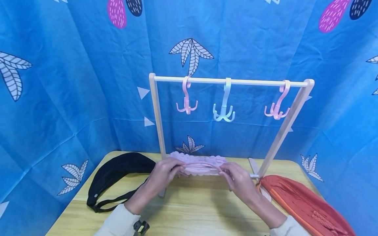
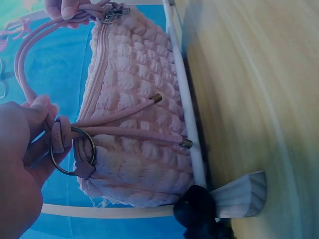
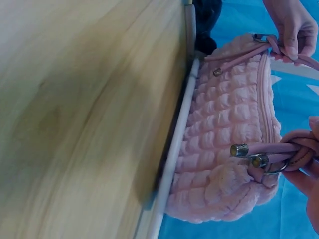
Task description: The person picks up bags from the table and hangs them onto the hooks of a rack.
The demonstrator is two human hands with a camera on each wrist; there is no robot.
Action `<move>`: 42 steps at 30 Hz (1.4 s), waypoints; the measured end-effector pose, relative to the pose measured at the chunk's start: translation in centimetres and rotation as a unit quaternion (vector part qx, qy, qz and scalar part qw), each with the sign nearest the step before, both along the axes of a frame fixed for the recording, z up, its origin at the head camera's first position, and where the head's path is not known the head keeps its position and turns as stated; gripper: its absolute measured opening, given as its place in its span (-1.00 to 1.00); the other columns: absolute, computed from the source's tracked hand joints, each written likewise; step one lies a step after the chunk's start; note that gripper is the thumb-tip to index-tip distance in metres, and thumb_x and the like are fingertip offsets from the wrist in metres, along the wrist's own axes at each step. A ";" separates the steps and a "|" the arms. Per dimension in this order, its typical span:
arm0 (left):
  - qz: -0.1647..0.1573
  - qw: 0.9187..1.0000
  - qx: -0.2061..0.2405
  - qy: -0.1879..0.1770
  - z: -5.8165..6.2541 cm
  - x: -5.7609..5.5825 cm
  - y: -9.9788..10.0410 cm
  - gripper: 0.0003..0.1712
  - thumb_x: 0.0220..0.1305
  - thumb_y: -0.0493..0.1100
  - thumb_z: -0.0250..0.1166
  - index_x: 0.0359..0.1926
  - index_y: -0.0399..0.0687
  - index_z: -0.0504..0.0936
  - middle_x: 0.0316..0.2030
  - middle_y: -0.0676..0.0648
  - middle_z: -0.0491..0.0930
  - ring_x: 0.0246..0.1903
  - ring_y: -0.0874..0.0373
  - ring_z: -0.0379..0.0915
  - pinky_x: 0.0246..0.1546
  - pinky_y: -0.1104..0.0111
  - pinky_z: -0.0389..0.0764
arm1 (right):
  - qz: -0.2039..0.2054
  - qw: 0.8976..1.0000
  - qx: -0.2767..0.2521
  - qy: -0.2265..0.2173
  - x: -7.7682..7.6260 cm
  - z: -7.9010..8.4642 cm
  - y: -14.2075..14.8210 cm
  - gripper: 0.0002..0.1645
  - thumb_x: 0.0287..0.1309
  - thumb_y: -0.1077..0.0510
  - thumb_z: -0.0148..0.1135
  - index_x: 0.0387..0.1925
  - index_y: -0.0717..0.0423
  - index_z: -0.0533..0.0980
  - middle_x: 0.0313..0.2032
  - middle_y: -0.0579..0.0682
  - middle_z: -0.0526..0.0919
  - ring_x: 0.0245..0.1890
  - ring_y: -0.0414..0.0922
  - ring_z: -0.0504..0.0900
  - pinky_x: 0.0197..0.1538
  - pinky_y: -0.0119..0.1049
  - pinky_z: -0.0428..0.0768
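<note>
A pink quilted handbag [image 1: 203,159] with a puffy surface is held up at the foot of the rack, zipped side toward the hands. Its cord-like double strap [image 2: 22,64] ends in knots at metal rings [image 2: 92,149], with metal-tipped cord ends hanging over the bag. My left hand [image 1: 165,170] pinches the strap near one ring. At the strap's other end, my right hand [image 1: 237,177] grips it by the knot [image 3: 299,149]. In both wrist views the lower rack bar [image 3: 182,134] runs along the bag's bottom.
The wooden rack [image 1: 156,108] carries a pink hook [image 1: 186,98], a light blue hook [image 1: 225,101] and another pink hook [image 1: 279,103] on its top bar. Left lies a black waist bag [image 1: 118,168]; right, a rust-red bag [image 1: 304,200]. Blue patterned cloth [image 1: 251,49] surrounds the wooden table [image 1: 183,209].
</note>
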State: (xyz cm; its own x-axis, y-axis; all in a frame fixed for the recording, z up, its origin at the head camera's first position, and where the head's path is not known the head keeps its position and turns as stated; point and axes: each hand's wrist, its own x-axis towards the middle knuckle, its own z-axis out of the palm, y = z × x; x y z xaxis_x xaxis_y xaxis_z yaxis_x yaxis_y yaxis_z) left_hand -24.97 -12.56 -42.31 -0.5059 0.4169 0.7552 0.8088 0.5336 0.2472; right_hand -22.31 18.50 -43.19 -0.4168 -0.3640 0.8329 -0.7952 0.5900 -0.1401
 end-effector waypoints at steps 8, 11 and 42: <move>0.009 1.000 0.019 0.004 1.2 -0.1 0.1 -0.82 0.22 -0.34 0.47 -0.14 -0.11 0.81 -0.22 -0.05 0.82 -0.20 0.13 0.78 -0.23 0.46 0.76 | -0.007 1.000 -0.017 0.010 0.0 1.1 -0.1 -0.72 0.44 0.07 0.26 -0.11 0.24 0.66 -0.20 0.09 0.79 -0.32 -0.14 0.73 -0.15 -0.48 0.72; 0.010 1.000 0.025 0.006 1.5 -0.2 0.1 -0.83 0.23 -0.34 0.46 -0.14 -0.13 0.81 -0.24 -0.07 0.82 -0.21 0.13 0.78 -0.22 0.45 0.76 | -0.005 1.000 -0.022 0.017 0.0 1.5 -0.2 -0.61 0.49 -0.01 0.17 -0.12 0.26 0.66 -0.21 0.09 0.78 -0.33 -0.13 0.73 -0.14 -0.48 0.73; 0.051 0.996 0.068 0.026 5.5 -1.6 -0.1 -0.84 0.31 -0.36 0.39 -0.10 -0.20 0.78 -0.22 -0.14 0.80 -0.19 0.05 0.77 -0.12 0.22 0.80 | -0.012 0.994 -0.042 0.101 -0.5 6.8 -2.3 -0.55 0.51 -0.04 0.18 -0.19 0.32 0.67 -0.32 0.13 0.76 -0.40 -0.11 0.71 -0.31 -0.39 0.75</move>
